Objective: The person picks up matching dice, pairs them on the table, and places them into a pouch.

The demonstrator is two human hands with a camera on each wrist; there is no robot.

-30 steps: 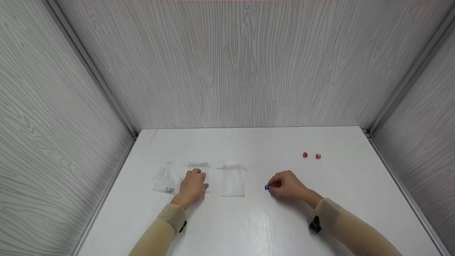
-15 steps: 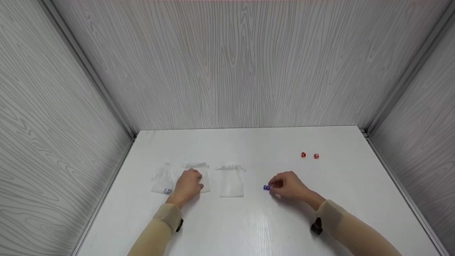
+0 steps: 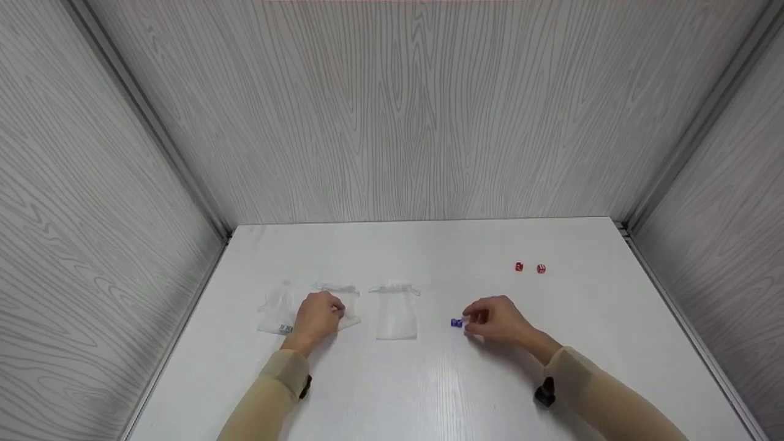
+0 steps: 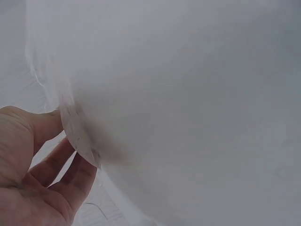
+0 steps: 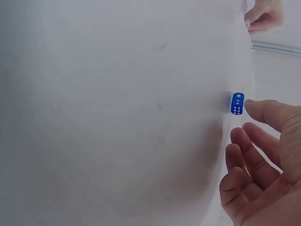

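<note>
My left hand [image 3: 315,320] pinches the edge of the middle white drawstring bag [image 3: 349,300] between thumb and fingers; in the left wrist view the thin sheer fabric [image 4: 77,134] bends up at the fingertips. My right hand [image 3: 499,320] rests on the table with thumb and fingers apart. Blue dice [image 3: 456,323], seemingly two side by side, lie just off its fingertips. In the right wrist view the blue dice [image 5: 237,103] show white dots, close to the thumb tip.
Another flat drawstring bag [image 3: 396,313] lies between the hands. Left of my left hand is a crumpled sheer bag [image 3: 274,309] with small dark-marked pieces inside, partly hidden by the wrist. Two red dice [image 3: 519,267] lie at the back right. Grey wood-grain walls enclose the white table [image 3: 429,245].
The right fingers have come off the blue dice, which now show more fully. The left hand has shifted left and now grips the middle bag, whose lower edge is pulled askew.
</note>
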